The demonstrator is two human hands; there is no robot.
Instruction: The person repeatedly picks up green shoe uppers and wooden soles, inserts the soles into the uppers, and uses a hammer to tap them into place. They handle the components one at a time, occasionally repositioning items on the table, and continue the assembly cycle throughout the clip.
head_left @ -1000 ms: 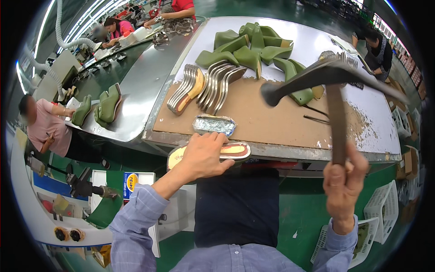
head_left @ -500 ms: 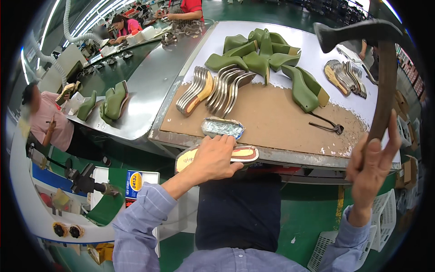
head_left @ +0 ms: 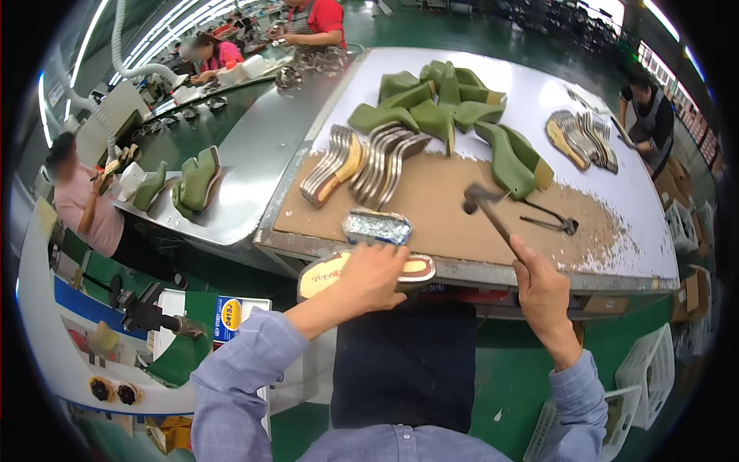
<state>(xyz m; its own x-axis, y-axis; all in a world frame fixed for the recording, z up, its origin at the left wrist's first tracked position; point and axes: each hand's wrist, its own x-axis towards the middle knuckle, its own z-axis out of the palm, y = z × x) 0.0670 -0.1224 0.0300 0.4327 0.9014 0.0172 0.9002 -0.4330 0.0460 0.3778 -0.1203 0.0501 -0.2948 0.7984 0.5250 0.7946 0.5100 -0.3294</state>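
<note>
My left hand (head_left: 368, 279) is wrapped over the middle of a sole-up shoe piece with a pale, brown-edged insole (head_left: 322, 277), at the table's near edge. What lies beneath the insole is mostly hidden. My right hand (head_left: 543, 292) grips the wooden handle of a hammer (head_left: 493, 218), whose slightly blurred dark head hangs over the brown board. Just beyond my left fingers sits a crumpled silver-and-blue packet (head_left: 377, 228). Dark metal pincers (head_left: 556, 222) lie right of the hammer head.
Green shoe lasts (head_left: 435, 122) are heaped at the table's back, with stacked insoles (head_left: 389, 162) in front and another insole stack (head_left: 585, 140) at right. More lasts stand on the metal table (head_left: 254, 185) at left. White baskets (head_left: 645, 376) are low at right. Several people work around.
My right hand has swung the hammer down and left, from high at the right to over the board. My left hand stays on the insole. The view has tilted slightly.
</note>
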